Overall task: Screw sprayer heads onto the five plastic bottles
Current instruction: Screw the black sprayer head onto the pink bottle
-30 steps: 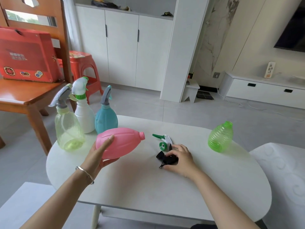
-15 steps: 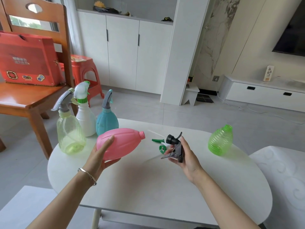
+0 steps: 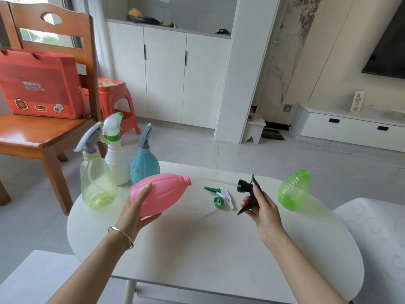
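Above the table's [image 3: 197, 249] middle we grip the light, slippery pink bottle [image 3: 162, 194] sideways around its belly in our left hand [image 3: 138, 211], while our right hand's [image 3: 263, 209] fingers pinch the stiff black sprayer head [image 3: 248, 186], collar facing the bottle's threaded neck.

Black sprayer head [image 3: 248, 189] partly palm-hidden

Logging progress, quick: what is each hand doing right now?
Left hand: closed on the pink bottle, held on its side.
Right hand: closed on the black sprayer head.
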Motion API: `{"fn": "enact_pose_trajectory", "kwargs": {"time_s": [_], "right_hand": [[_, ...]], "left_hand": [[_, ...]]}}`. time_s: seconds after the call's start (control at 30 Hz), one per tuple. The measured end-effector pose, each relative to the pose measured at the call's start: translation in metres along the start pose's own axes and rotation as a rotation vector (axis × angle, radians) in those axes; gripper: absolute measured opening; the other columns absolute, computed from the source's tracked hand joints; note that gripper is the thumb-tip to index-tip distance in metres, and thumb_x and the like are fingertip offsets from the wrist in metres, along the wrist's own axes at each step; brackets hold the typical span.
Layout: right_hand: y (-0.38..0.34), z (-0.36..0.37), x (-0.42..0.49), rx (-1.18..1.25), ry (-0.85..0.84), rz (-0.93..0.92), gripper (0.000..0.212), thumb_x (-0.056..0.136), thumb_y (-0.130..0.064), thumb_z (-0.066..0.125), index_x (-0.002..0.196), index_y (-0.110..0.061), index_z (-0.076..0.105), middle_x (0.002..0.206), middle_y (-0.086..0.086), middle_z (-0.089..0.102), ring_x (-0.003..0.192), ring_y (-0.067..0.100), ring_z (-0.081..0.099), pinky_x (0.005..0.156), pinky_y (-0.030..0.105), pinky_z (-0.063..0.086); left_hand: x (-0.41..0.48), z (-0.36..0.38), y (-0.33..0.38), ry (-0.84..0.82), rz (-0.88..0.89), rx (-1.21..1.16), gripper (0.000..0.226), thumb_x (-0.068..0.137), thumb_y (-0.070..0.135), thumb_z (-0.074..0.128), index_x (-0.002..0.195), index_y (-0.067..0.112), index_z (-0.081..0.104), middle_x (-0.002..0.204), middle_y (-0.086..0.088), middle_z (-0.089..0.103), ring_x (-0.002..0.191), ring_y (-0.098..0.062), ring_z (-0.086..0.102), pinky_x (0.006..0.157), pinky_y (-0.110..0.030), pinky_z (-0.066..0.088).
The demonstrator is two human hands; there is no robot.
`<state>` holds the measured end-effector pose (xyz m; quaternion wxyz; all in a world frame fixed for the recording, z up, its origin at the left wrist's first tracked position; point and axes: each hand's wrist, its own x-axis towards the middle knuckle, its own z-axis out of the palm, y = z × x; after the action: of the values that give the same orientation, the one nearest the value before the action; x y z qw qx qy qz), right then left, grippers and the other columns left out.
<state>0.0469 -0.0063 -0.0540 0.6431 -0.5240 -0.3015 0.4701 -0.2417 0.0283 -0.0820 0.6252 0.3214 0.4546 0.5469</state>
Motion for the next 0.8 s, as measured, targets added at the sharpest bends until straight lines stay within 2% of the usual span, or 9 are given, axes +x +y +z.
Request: {"fn": "enact_pose_trajectory", "kwargs": {"time_s": [0.1,0.27,0.4,0.6,0.67,0.8], "right_hand": [[0.0,0.001,0.0,-0.027,-0.021,0.005,0.019,0.092,-0.027,0.056,0.08,-0.015,0.064,0.063,0.005,0.059,0.059,0.018,0.058,0.062,0.027,0.052],[-0.001,0.004,-0.002,-0.019,-0.062,0.018,0.018,0.092,-0.026,0.055,0.081,-0.014,0.065,0.061,0.003,0.059,0.056,0.015,0.059,0.058,0.025,0.053],[0.002,0.007,-0.003,-0.037,-0.123,0.036,0.016,0.089,-0.026,0.059,0.085,-0.013,0.066,0.064,0.004,0.059,0.056,0.016,0.059,0.064,0.029,0.052],[0.005,0.02,-0.014,-0.194,-0.297,0.004,0.015,0.089,-0.024,0.059,0.088,-0.013,0.07,0.069,0.005,0.063,0.061,0.019,0.061,0.064,0.026,0.052],[0.002,0.024,-0.016,-0.232,-0.35,-0.015,0.016,0.09,-0.025,0.058,0.092,-0.014,0.07,0.073,0.007,0.066,0.064,0.02,0.063,0.067,0.028,0.053],[-0.006,0.023,-0.016,-0.348,-0.413,-0.137,0.01,0.087,-0.016,0.063,0.094,-0.012,0.069,0.075,0.003,0.07,0.063,0.017,0.065,0.063,0.022,0.051]], "left_hand": [[0.0,-0.001,0.0,0.004,-0.005,-0.011,0.061,0.065,0.05,0.066,0.12,0.03,0.049,0.121,-0.008,0.058,0.108,-0.025,0.061,0.065,-0.032,0.061],[0.0,-0.002,0.0,0.015,-0.01,0.005,0.061,0.065,0.051,0.067,0.12,0.031,0.048,0.12,-0.007,0.058,0.108,-0.026,0.061,0.065,-0.032,0.061],[-0.003,0.0,-0.001,-0.014,-0.009,0.058,0.065,0.061,0.055,0.071,0.118,0.031,0.051,0.122,-0.007,0.059,0.11,-0.026,0.061,0.066,-0.034,0.06],[-0.016,0.019,-0.007,-0.159,-0.039,0.177,0.098,0.035,0.068,0.082,0.12,0.028,0.055,0.121,-0.007,0.064,0.108,-0.023,0.065,0.073,-0.036,0.06],[-0.02,0.027,-0.006,-0.162,-0.053,0.161,0.09,0.038,0.066,0.081,0.117,0.029,0.056,0.119,-0.006,0.065,0.107,-0.023,0.065,0.073,-0.036,0.06],[-0.025,0.033,-0.001,-0.151,-0.034,0.171,0.077,0.045,0.063,0.076,0.112,0.031,0.057,0.118,-0.005,0.065,0.104,-0.022,0.066,0.071,-0.036,0.06]]}}
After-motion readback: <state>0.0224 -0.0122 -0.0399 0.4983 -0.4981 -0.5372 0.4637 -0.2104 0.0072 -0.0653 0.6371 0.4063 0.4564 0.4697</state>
